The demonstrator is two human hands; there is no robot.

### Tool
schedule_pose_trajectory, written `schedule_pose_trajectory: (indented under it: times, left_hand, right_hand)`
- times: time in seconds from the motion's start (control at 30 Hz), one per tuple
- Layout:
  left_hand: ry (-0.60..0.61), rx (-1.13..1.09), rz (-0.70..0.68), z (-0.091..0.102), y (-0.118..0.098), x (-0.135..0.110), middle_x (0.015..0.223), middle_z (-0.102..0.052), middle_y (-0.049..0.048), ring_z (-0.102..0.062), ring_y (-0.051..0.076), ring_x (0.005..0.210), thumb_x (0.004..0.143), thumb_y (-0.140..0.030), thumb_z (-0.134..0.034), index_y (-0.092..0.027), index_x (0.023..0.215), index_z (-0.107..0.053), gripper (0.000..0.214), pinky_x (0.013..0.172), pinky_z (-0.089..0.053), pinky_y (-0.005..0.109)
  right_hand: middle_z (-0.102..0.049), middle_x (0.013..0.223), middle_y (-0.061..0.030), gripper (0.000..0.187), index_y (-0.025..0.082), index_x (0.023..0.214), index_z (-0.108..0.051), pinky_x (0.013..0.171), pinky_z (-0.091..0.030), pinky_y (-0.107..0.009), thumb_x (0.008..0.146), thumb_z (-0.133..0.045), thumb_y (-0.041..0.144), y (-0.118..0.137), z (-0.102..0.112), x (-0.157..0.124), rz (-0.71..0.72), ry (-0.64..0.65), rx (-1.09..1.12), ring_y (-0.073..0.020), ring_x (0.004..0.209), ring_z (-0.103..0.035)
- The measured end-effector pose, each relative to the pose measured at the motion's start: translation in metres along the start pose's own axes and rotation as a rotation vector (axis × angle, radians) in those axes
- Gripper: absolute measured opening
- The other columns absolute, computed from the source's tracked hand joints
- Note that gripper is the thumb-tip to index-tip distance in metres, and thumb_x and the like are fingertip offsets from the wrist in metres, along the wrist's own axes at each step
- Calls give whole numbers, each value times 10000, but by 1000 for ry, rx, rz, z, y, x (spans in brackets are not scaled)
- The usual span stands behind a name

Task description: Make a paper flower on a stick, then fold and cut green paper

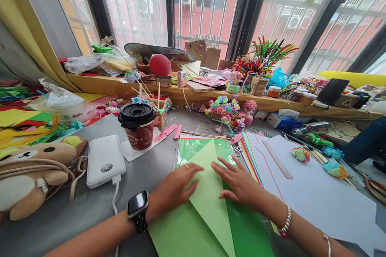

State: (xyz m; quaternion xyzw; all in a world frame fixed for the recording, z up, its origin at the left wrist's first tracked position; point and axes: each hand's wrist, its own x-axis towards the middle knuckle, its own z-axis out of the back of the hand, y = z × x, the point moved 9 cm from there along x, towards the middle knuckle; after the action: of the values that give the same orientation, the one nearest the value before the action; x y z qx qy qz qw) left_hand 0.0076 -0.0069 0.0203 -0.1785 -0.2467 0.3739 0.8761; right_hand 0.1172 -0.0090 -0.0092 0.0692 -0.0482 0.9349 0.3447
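A light green sheet of paper (208,192), folded over to a point at its far end, lies in front of me on a darker green sheet (241,225). On the left edge of the fold rests my left hand (181,180), slightly blurred, with its fingers apart and a ring on one of them. My right hand (238,180) lies flat near the right edge, fingers spread over the paper. Neither hand grips anything. Just past the fingers, shiny green plastic (187,148) shows around the paper's tip.
Left of the paper are a white power bank (106,160) with a cable, a lidded cup (138,128) and a plush bear (39,168). White sheets (316,192) with a ruler (277,160) spread to the right. Scissors (237,151) and small crafted flowers (229,112) stand farther back.
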Motion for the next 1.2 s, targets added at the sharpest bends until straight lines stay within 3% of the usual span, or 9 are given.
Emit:
schedule_pose_trajectory:
  times: [0.07, 0.17, 0.3, 0.6, 0.87, 1.2]
  left_hand:
    - [-97, -93, 164, 11, 28, 16, 1056, -570, 106, -531, 209, 970, 770, -208, -407, -139, 1058, -499, 310, 843, -419, 336]
    - [-58, -296, 409, 6, 62, 41, 1105, -543, 151, -526, 239, 990, 708, -225, -470, -86, 1044, -505, 366, 842, -412, 330]
    - [-4, -367, 459, -6, 75, 70, 1028, -595, 123, -573, 239, 907, 634, -237, -536, -105, 955, -553, 347, 763, -441, 309]
    - [0, -482, 549, -24, 85, 90, 782, -636, 58, -565, 171, 683, 565, -256, -594, -106, 851, -609, 323, 558, -398, 234]
    - [-3, -669, 564, -26, 81, 89, 666, -590, 14, -500, 125, 615, 572, -346, -619, -126, 743, -646, 280, 519, -332, 217]
    - [13, -849, 573, -36, 81, 82, 529, -495, -48, -435, 64, 484, 502, -302, -688, -119, 708, -589, 292, 509, -335, 203]
  right_hand:
    - [-291, 1352, -76, 704, 170, 1345, -130, 980, -158, -553, 796, -263, 590, 10, -2, -6, 16, 35, 10, -277, 1247, -212]
    - [-259, 1363, -87, 705, 171, 1344, -132, 966, -175, -565, 794, -261, 593, 17, -4, -9, 21, 54, 13, -286, 1242, -223]
    - [-253, 1358, -117, 721, 162, 1346, -121, 969, -190, -547, 788, -280, 590, 20, -2, -12, 34, 8, 3, -285, 1235, -241]
    - [-227, 1360, -123, 756, 139, 1347, -105, 977, -202, -529, 777, -294, 598, 28, -2, -21, 68, -29, 0, -285, 1232, -248]
    - [-157, 1375, -103, 756, 141, 1348, -51, 970, -175, -565, 786, -288, 588, 27, -8, -24, 48, 37, 44, -288, 1250, -189]
    - [-238, 1362, -94, 736, 162, 1352, -73, 996, -188, -510, 792, -345, 553, 20, -3, -22, 41, -72, 75, -256, 1245, -225]
